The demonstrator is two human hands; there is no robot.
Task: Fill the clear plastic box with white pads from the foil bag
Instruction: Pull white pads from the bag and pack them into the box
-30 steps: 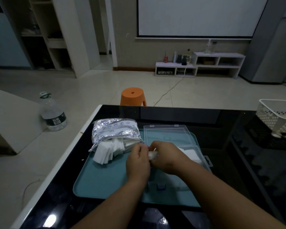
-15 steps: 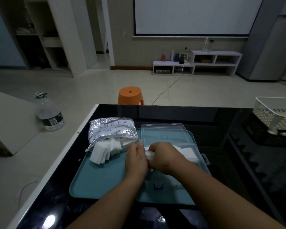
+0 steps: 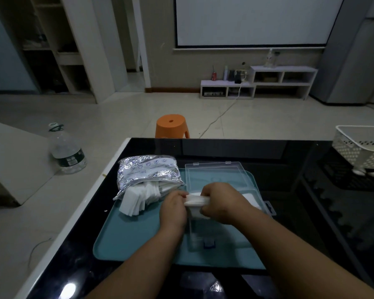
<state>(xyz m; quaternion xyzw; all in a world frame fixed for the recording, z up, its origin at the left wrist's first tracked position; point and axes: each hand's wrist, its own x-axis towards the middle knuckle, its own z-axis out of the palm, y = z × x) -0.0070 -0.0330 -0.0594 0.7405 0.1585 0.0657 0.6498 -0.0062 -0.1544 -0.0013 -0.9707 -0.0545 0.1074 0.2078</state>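
Both hands, left hand (image 3: 173, 209) and right hand (image 3: 219, 202), grip a small stack of white pads (image 3: 195, 200); keep it flat and lower it into the clear plastic box (image 3: 255, 196).

Our hands pulled apart a little

We moved our left hand (image 3: 173, 209) and right hand (image 3: 219, 202) a bit apart, so now we can see more of the stack of white pads (image 3: 195, 200) squeezed between them. Before, the pads were almost hidden. We also brought the stack closer to us, over the clear box (image 3: 255, 196).
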